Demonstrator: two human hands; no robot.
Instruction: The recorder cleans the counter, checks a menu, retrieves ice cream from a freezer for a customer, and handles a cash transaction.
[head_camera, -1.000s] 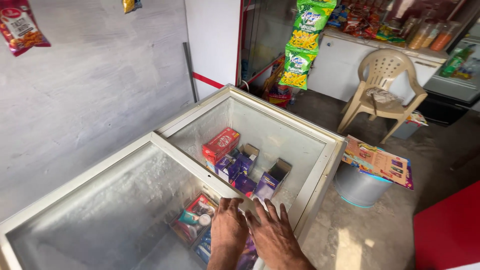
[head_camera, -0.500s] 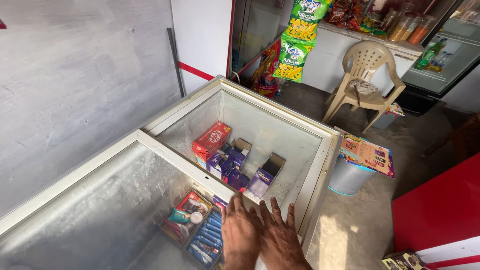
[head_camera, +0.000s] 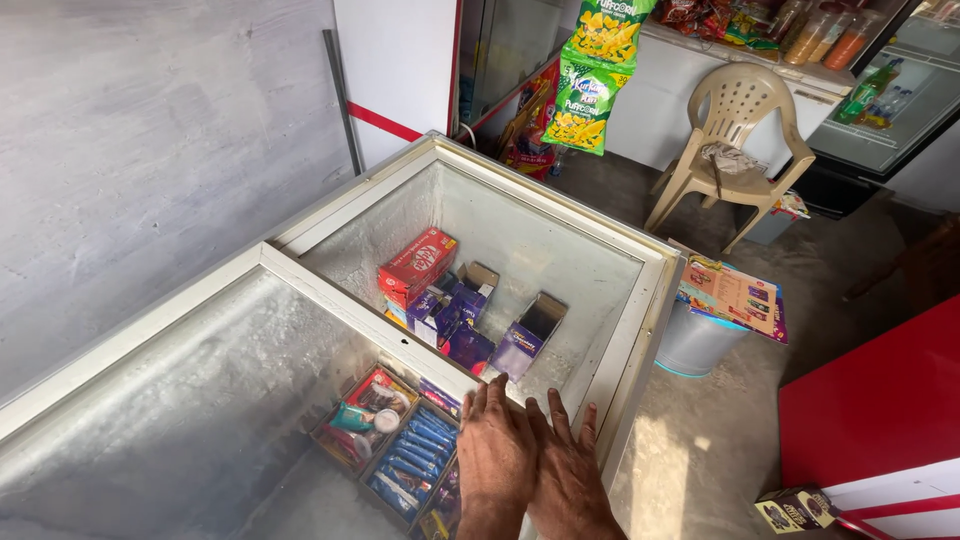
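Both hands lie flat, side by side, on the near edge of a chest freezer's sliding glass lid (head_camera: 200, 400). My left hand (head_camera: 497, 452) and my right hand (head_camera: 568, 470) have fingers spread and hold nothing. The lid's white frame (head_camera: 370, 325) crosses the freezer (head_camera: 640, 250), leaving the far half uncovered. Inside the uncovered half sit a red carton (head_camera: 417, 265) and purple chocolate boxes (head_camera: 468, 320). Under the glass are a tray of blue bars (head_camera: 408, 455) and a box of mixed ice creams (head_camera: 362, 415).
A grey wall runs along the left. Beyond the freezer stand a beige plastic chair (head_camera: 735, 135), hanging green snack packets (head_camera: 598, 65) and a white counter. A metal bucket (head_camera: 695, 340) topped with a colourful box (head_camera: 735, 295) stands right of the freezer. A red cabinet (head_camera: 880, 410) is at right.
The view has shifted slightly left and closer; my hands stay flat on the lid's edge and the lid frame sits about where it was.
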